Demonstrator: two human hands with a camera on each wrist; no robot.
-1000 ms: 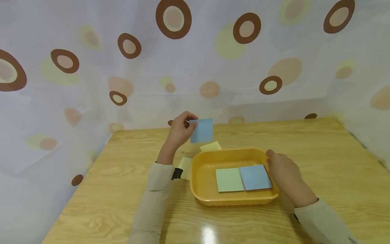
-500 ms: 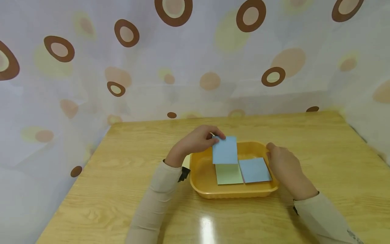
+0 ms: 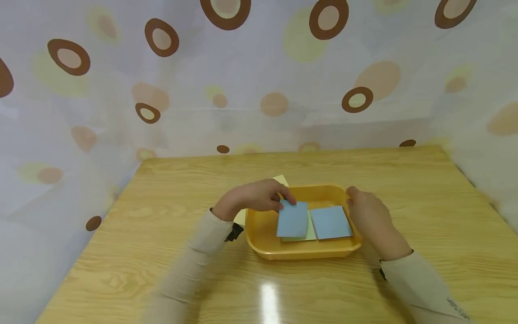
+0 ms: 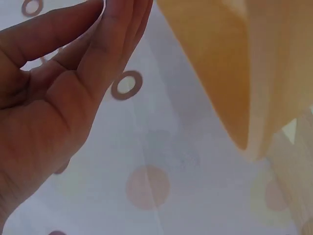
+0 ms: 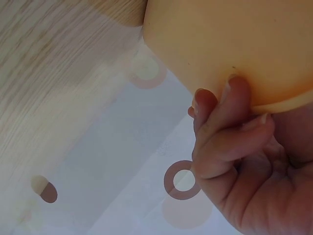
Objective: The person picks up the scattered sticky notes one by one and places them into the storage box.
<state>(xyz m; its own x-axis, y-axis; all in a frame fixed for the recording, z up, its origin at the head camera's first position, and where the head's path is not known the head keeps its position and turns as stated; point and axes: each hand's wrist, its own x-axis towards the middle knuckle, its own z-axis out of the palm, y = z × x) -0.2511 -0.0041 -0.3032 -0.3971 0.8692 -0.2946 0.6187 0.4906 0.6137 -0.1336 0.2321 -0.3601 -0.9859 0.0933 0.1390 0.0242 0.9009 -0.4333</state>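
Note:
My left hand (image 3: 259, 195) reaches over the left side of a yellow plastic tray (image 3: 303, 255), pinching a blue sticky note (image 3: 292, 220) by its top edge between thumb and fingers. This note overlaps most of a pale green sticky note pad (image 3: 311, 228) in the tray. To the right of the green pad lies another blue sticky note pad (image 3: 332, 222). My right hand (image 3: 372, 220) grips the tray's right rim; in the right wrist view its fingers (image 5: 237, 95) press against the tray wall. The left wrist view shows my hand (image 4: 58, 98) beside the tray, its fingertips cut off.
Pale yellow paper (image 3: 281, 180) shows behind the tray, and another pale yellow piece (image 3: 240, 218) lies at its left side, partly covered by my left wrist. Under everything is a wood-grain table (image 3: 162, 202), backed by a white spotted sheet (image 3: 243, 126).
My left hand has brought the blue sticky note from behind the tray's left end to the right and down, over the green pad. My right hand keeps its grip on the rim.

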